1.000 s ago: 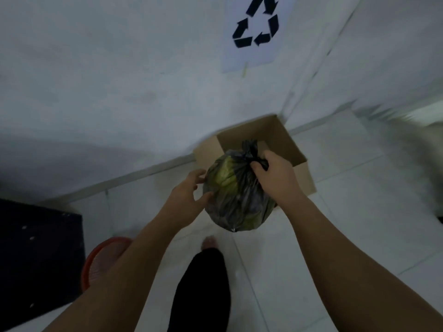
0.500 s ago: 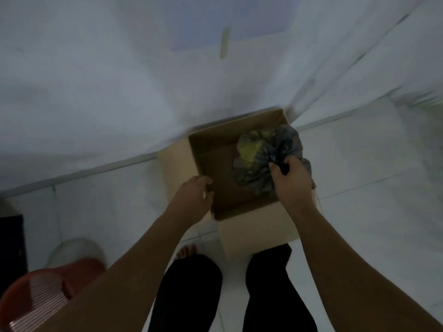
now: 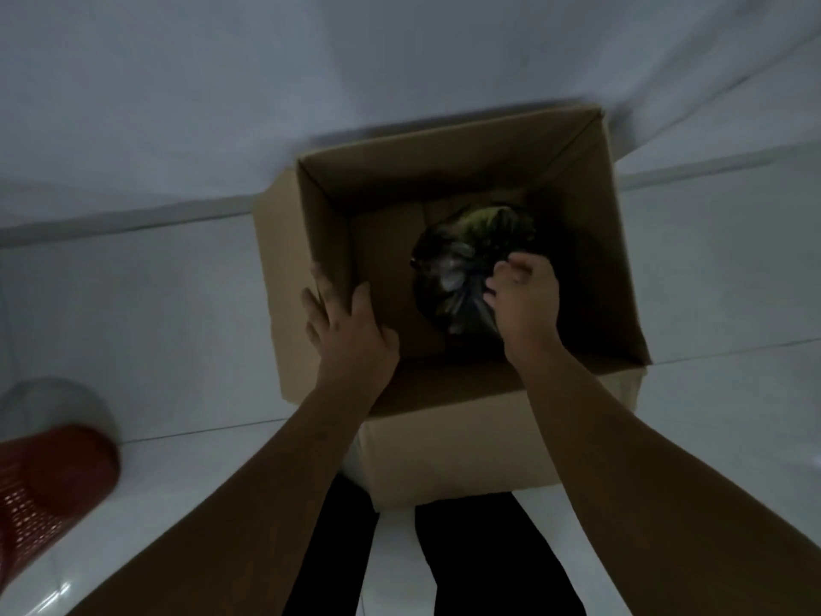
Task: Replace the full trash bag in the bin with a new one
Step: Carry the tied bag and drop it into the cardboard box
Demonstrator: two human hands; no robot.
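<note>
One head-worn camera looks steeply down, from close above, into an open cardboard box (image 3: 448,442) on the floor (image 3: 155,313).

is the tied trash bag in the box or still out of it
In. The trash bag sits low between the cardboard box walls, right hand on its top; whether it rests on the bottom is unclear.
</note>
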